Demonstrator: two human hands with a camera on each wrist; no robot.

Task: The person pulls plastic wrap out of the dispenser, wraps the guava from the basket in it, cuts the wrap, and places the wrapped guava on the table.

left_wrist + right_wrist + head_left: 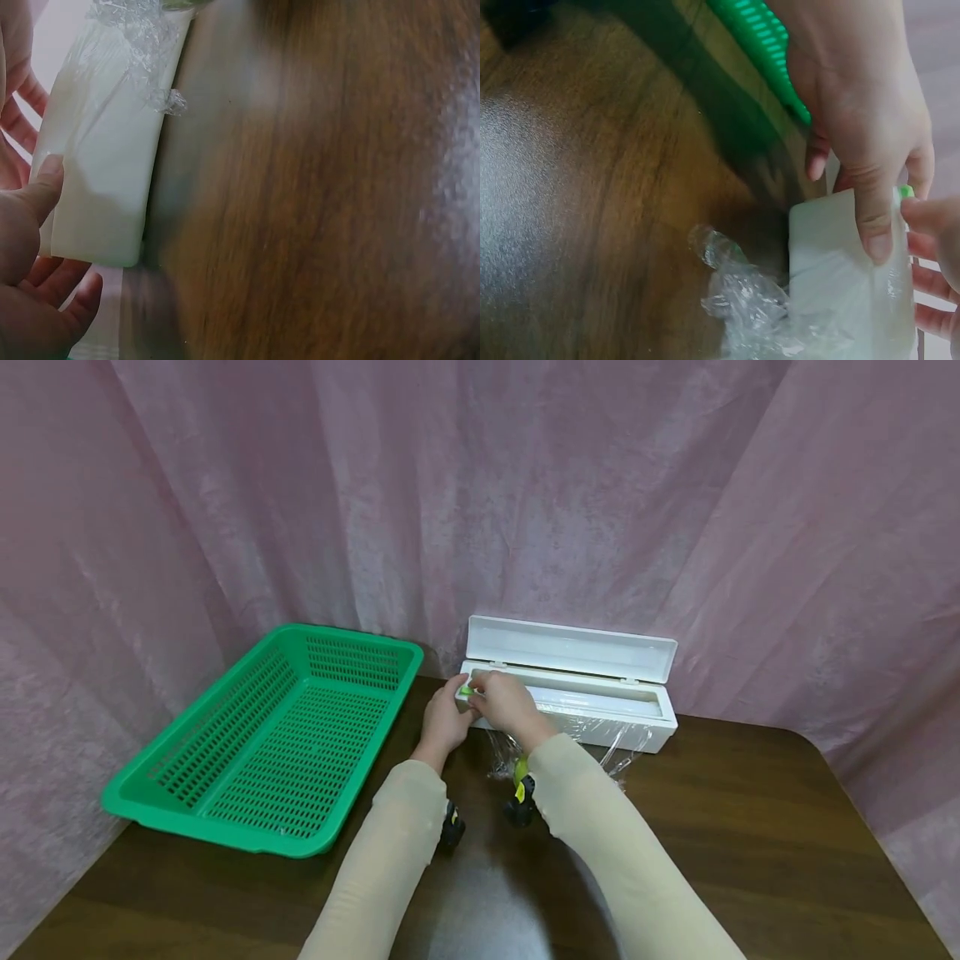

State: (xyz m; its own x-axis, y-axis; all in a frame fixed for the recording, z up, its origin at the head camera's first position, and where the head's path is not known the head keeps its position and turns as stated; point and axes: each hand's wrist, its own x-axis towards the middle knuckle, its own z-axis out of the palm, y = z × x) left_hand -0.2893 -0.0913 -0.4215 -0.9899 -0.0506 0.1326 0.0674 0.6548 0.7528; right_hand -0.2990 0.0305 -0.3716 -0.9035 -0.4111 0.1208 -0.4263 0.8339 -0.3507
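Well, my left grip (444, 717) clasps the box (576, 677) at left, my right grip (507, 700) pinches the tab (466, 691) — I'd press evenly.

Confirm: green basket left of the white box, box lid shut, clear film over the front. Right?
No, the lid stands open, as the head view shows; the green basket is left of the white box, with clear film over the front.

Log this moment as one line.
left hand: grips white box at its left end | right hand: at green piece | lid: open | plastic film: over box front | green basket: left of box
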